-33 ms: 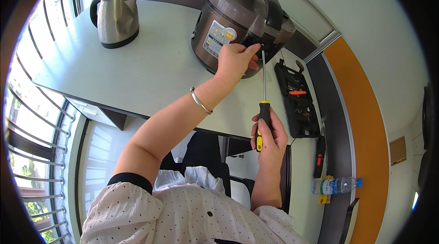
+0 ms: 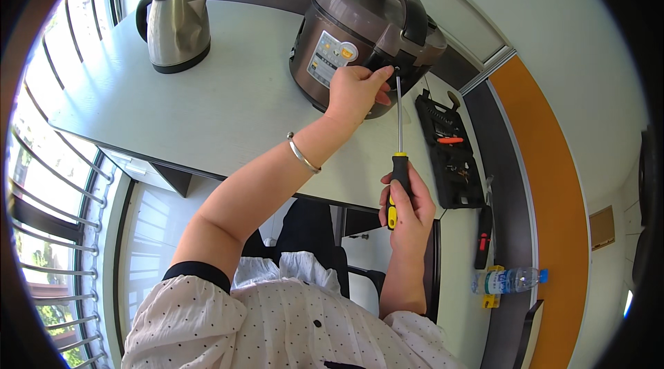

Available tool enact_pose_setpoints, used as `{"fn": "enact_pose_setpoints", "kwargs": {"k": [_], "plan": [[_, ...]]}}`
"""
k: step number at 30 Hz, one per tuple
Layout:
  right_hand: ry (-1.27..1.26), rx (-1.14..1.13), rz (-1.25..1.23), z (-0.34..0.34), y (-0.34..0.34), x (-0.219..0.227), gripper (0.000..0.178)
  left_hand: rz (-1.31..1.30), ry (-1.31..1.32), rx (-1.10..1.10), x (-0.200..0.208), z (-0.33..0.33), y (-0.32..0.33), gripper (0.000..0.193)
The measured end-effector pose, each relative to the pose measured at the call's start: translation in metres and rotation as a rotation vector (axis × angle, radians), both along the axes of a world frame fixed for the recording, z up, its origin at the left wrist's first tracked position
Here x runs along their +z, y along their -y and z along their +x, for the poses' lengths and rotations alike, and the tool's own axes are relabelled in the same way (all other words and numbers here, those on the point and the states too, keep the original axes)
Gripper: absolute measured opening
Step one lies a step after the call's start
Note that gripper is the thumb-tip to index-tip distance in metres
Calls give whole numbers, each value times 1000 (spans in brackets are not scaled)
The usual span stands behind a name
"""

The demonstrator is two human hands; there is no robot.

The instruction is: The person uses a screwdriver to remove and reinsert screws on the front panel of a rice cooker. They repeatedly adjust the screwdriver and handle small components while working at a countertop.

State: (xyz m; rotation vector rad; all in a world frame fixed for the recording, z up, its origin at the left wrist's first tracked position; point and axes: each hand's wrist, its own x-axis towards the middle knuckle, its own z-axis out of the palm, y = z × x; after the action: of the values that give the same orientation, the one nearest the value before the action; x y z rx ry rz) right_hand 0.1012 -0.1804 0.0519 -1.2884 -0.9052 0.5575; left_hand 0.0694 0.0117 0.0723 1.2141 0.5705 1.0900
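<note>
A brown electric cooker (image 2: 325, 30) with a black lid handle stands at the back of the table. My left hand (image 2: 356, 92) is at its dark side panel, thumb and fingers pinched together right beside the screwdriver's tip. Whatever small thing is in that pinch is too tiny to make out. Below it, my right hand (image 2: 409, 206) grips the black and yellow handle of a screwdriver (image 2: 400, 120). Its long metal shaft points away from me, the tip meeting the cooker's side next to my left thumb.
A steel kettle (image 2: 178, 30) stands at the far left of the white table (image 2: 228, 92). To the right lies an open black tool case (image 2: 449, 151) with an orange-handled tool. Nearer are a black and red tool (image 2: 483, 237) and a plastic bottle (image 2: 508, 280) on its side.
</note>
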Motion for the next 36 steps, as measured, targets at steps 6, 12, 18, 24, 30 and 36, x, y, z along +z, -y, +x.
{"fn": "enact_pose_setpoints", "kwargs": {"k": [6,12,18,24,30,36], "plan": [[-6,-4,-14,-2,1,-1,41,-7,-10,-24,-2,-4,5,37],[-431,159,97,-1,4,8,39,-179,107,-446,-1,-18,28,41],[-878,427,235,4,2,0,38,-283,278,-750,-6,-27,40,30],[-467,229,39,-5,4,12,41,-365,258,-663,-6,-25,43,20],[314,-79,-154,-10,4,-2,51,-380,214,-582,-7,-25,46,20],[-351,156,-1,-10,1,10,44,-248,143,-515,-1,-30,45,22]]}}
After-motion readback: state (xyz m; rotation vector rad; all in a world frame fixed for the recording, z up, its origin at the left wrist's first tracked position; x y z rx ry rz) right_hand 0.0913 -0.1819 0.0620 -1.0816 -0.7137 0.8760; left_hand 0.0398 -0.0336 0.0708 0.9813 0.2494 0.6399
